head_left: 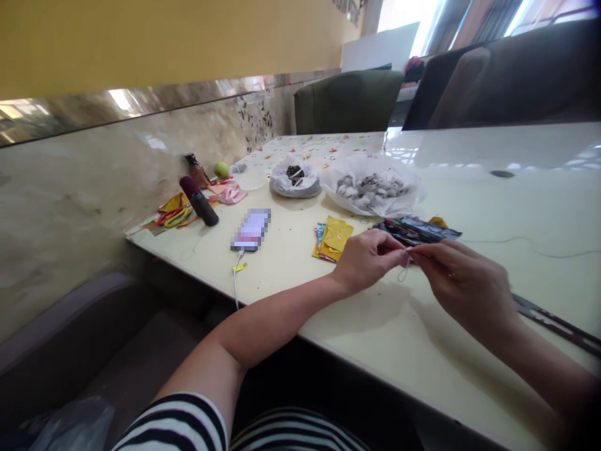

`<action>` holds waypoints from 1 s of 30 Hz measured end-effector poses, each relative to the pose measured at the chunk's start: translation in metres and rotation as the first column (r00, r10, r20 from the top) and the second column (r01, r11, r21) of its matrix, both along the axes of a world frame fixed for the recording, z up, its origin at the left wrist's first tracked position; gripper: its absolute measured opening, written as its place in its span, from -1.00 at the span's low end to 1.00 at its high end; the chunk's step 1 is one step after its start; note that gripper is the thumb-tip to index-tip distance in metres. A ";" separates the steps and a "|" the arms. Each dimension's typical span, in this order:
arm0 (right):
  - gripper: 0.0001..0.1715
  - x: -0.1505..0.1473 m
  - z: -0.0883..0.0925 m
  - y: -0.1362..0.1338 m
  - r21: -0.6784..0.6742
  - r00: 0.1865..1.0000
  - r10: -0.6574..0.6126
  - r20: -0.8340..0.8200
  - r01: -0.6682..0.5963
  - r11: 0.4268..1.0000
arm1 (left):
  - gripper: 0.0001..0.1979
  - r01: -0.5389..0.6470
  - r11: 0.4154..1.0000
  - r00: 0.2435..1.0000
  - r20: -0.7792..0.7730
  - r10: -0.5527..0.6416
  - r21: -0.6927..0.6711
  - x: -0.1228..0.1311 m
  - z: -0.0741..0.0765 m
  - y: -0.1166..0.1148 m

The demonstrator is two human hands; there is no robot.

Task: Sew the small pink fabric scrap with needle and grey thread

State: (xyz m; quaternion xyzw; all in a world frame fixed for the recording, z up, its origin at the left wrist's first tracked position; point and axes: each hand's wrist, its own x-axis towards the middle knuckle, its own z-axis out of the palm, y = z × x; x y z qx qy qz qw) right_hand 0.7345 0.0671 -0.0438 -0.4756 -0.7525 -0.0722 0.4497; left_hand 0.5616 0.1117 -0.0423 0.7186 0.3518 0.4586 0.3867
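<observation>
My left hand (pixel 369 258) and my right hand (pixel 464 275) meet above the table, both closed in a pinch with fingertips nearly touching. A thin thread (pixel 402 274) hangs in a small loop under the fingertips. A tiny pinkish bit shows between them, too small to name. Just behind the hands lies a pile of dark, shiny fabric pieces (pixel 413 229). Left of my left hand is a small stack of yellow and patterned cloth pieces (pixel 338 235). A long thread (pixel 539 247) trails across the table to the right.
Behind the cloth stand a plastic bag of grey-white fluffy clumps (pixel 370 191) and a smaller bag with dark bits (pixel 295 178). A phone (pixel 251 230) on a cable, scissors (pixel 176 217) and a dark cylinder (pixel 200 202) lie left. A metal ruler-like strip (pixel 558 322) lies right.
</observation>
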 end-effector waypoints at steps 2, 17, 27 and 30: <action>-0.88 0.000 0.000 0.000 0.009 1.000 0.010 -0.012 -0.010 1.000 | -0.83 0.019 0.996 0.998 0.061 -0.014 -0.087 0.000 -0.001 0.001; -0.82 0.011 0.013 0.006 -0.113 0.975 0.152 -0.159 -0.171 0.979 | -0.78 0.128 0.969 0.985 0.142 -0.099 -0.212 -0.006 0.013 0.006; -0.81 0.022 0.017 0.010 -0.205 0.938 0.240 -0.252 -0.294 0.934 | -0.79 0.247 0.938 0.962 0.178 -0.208 -0.242 -0.009 0.018 0.007; -0.81 0.023 0.018 0.010 -0.228 0.926 0.257 -0.276 -0.323 0.919 | -0.80 0.290 0.924 0.950 0.187 -0.249 -0.248 -0.010 0.017 0.008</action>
